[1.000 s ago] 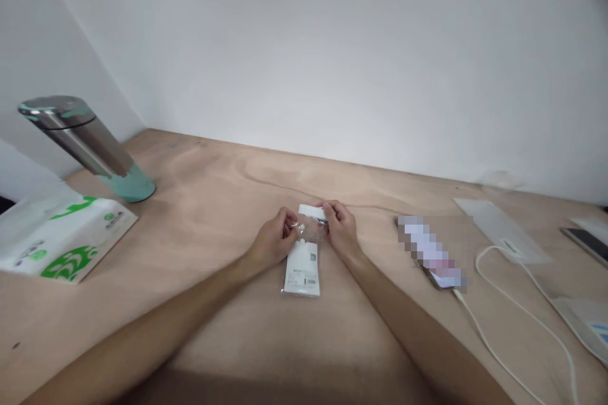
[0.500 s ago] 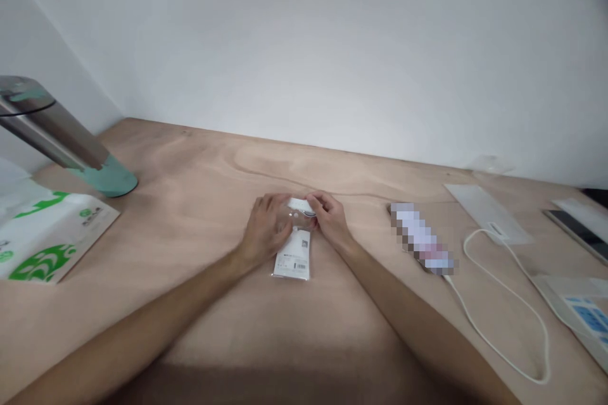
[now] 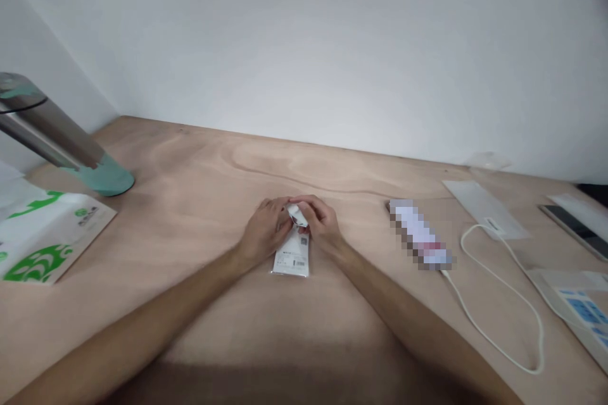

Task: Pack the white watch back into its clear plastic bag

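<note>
A small white packet in a clear plastic sleeve lies on the wooden table in front of me. My left hand and my right hand both pinch the packet's far end, fingers curled over it and nearly touching each other. The near end, with a barcode label, rests flat on the table. What the fingertips hold inside the top end is hidden.
A steel flask with a teal base leans at far left beside a white and green bag. Right of my hands lie a phone with a white cable, a flat grey sheet and other flat items.
My hands have drawn closer together over the packet's top end, which now folds up between the fingers. The view has shifted slightly, so objects appear a little further left.
</note>
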Available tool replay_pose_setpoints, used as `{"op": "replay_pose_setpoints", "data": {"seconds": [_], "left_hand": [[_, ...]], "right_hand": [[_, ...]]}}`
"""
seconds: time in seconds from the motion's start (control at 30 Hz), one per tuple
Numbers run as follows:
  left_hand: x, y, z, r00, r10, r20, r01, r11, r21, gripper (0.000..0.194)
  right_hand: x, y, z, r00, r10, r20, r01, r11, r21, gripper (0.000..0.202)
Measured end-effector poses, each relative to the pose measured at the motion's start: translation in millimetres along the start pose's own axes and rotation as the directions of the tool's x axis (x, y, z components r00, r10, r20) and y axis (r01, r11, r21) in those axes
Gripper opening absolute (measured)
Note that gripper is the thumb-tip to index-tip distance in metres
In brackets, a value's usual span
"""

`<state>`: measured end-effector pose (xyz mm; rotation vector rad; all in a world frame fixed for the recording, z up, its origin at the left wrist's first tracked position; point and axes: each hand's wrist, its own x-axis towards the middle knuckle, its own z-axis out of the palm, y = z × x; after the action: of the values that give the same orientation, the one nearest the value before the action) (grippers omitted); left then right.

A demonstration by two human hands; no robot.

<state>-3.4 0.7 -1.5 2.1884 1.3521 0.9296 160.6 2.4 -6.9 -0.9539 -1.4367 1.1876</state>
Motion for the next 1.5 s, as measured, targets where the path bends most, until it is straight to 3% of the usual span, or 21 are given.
{"op": "replay_pose_setpoints", "data": {"seconds": [0.1,0.17,0.27,0.37,0.43,0.53,0.67,0.8,0.93,1.07,1.17,1.27,1.5], "left_hand": [[-0.4,3.0,-1.8,0.998,-0.054,0.012,0.055,0.995,-0.083,0.028],[-0.9,6.8,-4.3,0.993,-0.115,0.004,0.114,0.973,-0.202,0.028],[-1.5,12.3,-8.1,0.968,-0.25,0.025,0.239,0.885,-0.4,0.032],[-0.7,11.1,-8.3,0.949,-0.308,0.063,0.293,0.791,-0.537,0.038],[0.8,6.0,-6.6,0.945,-0.319,0.077,0.3,0.746,-0.595,0.039],[3.8,-1.9,-5.0,0.942,-0.333,0.047,0.288,0.73,-0.62,0.039],[6.9,-4.3,-6.5,0.934,-0.358,0.015,0.297,0.751,-0.59,0.039],[8.4,-2.0,-5.5,0.895,-0.445,-0.033,0.32,0.692,-0.646,0.055],[9.7,-0.5,-2.3,0.903,-0.43,-0.013,0.263,0.574,-0.776,0.063],[11.3,-1.1,-1.5,0.892,-0.45,-0.033,0.227,0.51,-0.83,0.059],[11.2,-0.3,-3.3,0.906,-0.422,-0.022,0.218,0.512,-0.831,0.057],[9.5,2.1,-5.1,0.932,-0.362,0.003,0.215,0.547,-0.809,0.057],[4.4,2.5,-3.9,0.962,-0.269,0.05,0.228,0.687,-0.69,0.046]], "right_hand": [[-0.7,3.9,-0.5,0.998,-0.057,0.013,0.057,0.998,0.0,0.045],[-0.7,3.9,-0.2,0.997,-0.081,0.004,0.081,0.99,-0.117,0.036],[-0.9,-0.1,1.0,0.978,-0.208,-0.027,0.185,0.916,-0.355,0.025],[0.7,-2.9,1.1,0.953,-0.298,-0.059,0.24,0.857,-0.456,0.024],[3.6,-2.0,0.1,0.966,-0.25,-0.066,0.196,0.876,-0.441,0.027],[9.1,1.5,-2.1,0.997,-0.062,-0.045,0.045,0.948,-0.314,0.031],[12.8,2.9,-4.1,0.991,0.134,0.008,-0.132,0.983,-0.126,0.038],[12.8,0.9,-4.9,0.98,0.19,0.058,-0.185,0.979,-0.08,0.04],[13.1,-0.3,-5.5,0.977,0.214,0.023,-0.213,0.976,-0.04,0.037],[13.8,-1.0,-6.8,0.973,0.204,0.106,-0.203,0.979,-0.017,0.046],[13.8,-1.6,-8.5,0.965,0.172,0.199,-0.171,0.985,-0.02,0.059],[13.4,-2.1,-10.0,0.956,0.167,0.241,-0.166,0.986,-0.025,0.058],[14.2,-1.3,-8.7,0.97,0.216,0.112,-0.217,0.976,-0.01,0.051]]}}
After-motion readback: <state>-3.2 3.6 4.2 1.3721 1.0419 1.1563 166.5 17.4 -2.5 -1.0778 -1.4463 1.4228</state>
